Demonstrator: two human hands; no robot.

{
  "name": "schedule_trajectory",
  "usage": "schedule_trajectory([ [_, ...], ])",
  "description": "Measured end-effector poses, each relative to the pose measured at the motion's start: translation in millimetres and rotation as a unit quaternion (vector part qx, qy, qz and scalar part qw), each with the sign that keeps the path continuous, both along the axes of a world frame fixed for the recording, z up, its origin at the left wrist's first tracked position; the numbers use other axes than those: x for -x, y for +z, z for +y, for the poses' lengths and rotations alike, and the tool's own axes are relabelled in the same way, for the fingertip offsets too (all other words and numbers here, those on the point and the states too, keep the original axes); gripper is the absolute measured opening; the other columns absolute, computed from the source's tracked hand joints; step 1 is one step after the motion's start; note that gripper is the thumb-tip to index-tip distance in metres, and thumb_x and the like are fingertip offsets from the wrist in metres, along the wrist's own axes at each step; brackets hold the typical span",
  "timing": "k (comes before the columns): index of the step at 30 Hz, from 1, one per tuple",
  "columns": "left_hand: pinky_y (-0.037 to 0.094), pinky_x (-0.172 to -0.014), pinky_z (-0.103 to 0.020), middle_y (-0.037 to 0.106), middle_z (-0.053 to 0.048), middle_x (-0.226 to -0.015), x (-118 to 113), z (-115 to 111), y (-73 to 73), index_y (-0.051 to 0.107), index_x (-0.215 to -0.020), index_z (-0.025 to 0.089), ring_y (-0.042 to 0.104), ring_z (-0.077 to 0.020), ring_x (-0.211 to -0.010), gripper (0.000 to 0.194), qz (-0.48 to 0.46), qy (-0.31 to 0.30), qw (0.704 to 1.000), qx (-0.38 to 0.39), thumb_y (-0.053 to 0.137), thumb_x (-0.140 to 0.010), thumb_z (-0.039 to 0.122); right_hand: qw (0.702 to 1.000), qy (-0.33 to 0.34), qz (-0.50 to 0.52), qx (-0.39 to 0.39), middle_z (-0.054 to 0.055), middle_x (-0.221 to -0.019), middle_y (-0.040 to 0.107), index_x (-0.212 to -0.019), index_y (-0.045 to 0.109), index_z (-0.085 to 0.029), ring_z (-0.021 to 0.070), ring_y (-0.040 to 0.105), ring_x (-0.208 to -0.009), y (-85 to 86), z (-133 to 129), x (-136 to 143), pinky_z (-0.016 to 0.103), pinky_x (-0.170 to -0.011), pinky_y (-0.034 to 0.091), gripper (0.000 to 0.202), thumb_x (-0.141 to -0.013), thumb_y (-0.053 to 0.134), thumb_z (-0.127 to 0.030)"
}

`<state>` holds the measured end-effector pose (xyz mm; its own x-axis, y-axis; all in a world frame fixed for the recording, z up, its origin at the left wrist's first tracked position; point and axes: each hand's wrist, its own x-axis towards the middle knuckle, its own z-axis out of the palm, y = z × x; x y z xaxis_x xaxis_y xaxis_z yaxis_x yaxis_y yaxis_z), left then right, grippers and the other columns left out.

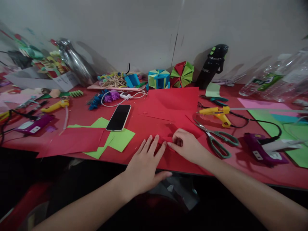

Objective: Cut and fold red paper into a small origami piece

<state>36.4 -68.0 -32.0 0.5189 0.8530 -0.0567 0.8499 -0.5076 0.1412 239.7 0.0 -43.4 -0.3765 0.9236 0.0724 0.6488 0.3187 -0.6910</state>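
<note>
My left hand [145,162] lies with its fingers spread on red paper near the table's front edge. Just to its right, my right hand [185,144] has its fingers curled, thumb and forefinger pressed together at the red paper. Red paper on the red table blends in, so its outline under the hands is hard to make out. Beyond the hands lies a larger red sheet [172,101]. Green-handled scissors [221,142] rest to the right of my right hand, and a phone [119,118] lies beyond my left hand, partly over green paper [124,139].
A yellow glue gun [216,112] and a purple power strip [263,150] are on the right. Folded paper shapes [158,78], a black bottle [211,67] and a steel flask [77,62] stand along the wall. Red sheets [74,141] lie left, another glue gun [56,106] beyond.
</note>
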Motion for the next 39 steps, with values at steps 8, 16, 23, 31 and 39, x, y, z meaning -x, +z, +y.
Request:
schedule_trajectory([
  [8,0.027,-0.116,-0.062,0.014,-0.022,-0.163,1,3,4.5,0.027,-0.156,0.024,0.012,-0.0442,-0.149,0.102,0.024,-0.017,0.999,0.028,0.052,-0.075,0.081,0.999,-0.02,0.039,0.029,0.0,-0.09,0.058,-0.094,0.054,-0.021,0.012,0.054,-0.067,1.1,-3,-1,0.029,-0.065,0.047,0.019,-0.082,0.067,-0.014],
  [16,0.023,-0.116,-0.063,0.006,-0.024,-0.163,-1,3,8.7,0.02,-0.157,0.03,0.008,-0.0479,-0.148,0.123,0.055,-0.033,0.996,0.055,0.068,-0.056,0.083,0.998,0.02,-0.032,-0.052,0.007,-0.109,0.056,-0.102,0.067,-0.019,0.0159,0.062,-0.084,-0.5,-7,-6,0.033,-0.081,0.054,0.014,-0.09,0.061,-0.019],
  [23,0.02,-0.116,-0.064,0.001,-0.022,-0.164,1,6,11.5,0.019,-0.157,0.034,0.002,-0.049,-0.148,0.128,0.061,-0.044,0.994,0.075,0.073,-0.05,0.082,0.959,0.118,-0.207,-0.151,0.01,-0.121,0.062,-0.112,0.073,-0.021,0.0282,0.059,-0.11,13.7,-12,-16,0.047,-0.093,0.053,0.027,-0.096,0.051,-0.024],
  [31,0.014,-0.12,-0.059,0.004,-0.024,-0.163,3,2,8.7,0.023,-0.157,0.013,0.003,-0.0436,-0.15,0.122,0.071,-0.035,0.995,0.059,0.059,-0.065,0.085,0.962,0.139,-0.199,-0.125,0.012,-0.136,0.057,-0.128,0.066,-0.024,0.0309,0.055,-0.12,16.2,-14,-26,0.053,-0.101,0.05,0.038,-0.094,0.057,-0.037],
  [39,0.019,-0.121,-0.055,0.015,-0.024,-0.161,8,6,10.5,0.028,-0.154,0.006,0.015,-0.0405,-0.15,0.125,0.065,-0.053,0.996,0.03,0.056,-0.064,0.087,0.937,0.138,-0.22,-0.232,0.013,-0.16,0.034,-0.137,0.058,-0.018,0.0359,0.026,-0.148,14.7,-52,-15,0.063,-0.117,0.027,0.044,-0.094,0.052,-0.026],
])
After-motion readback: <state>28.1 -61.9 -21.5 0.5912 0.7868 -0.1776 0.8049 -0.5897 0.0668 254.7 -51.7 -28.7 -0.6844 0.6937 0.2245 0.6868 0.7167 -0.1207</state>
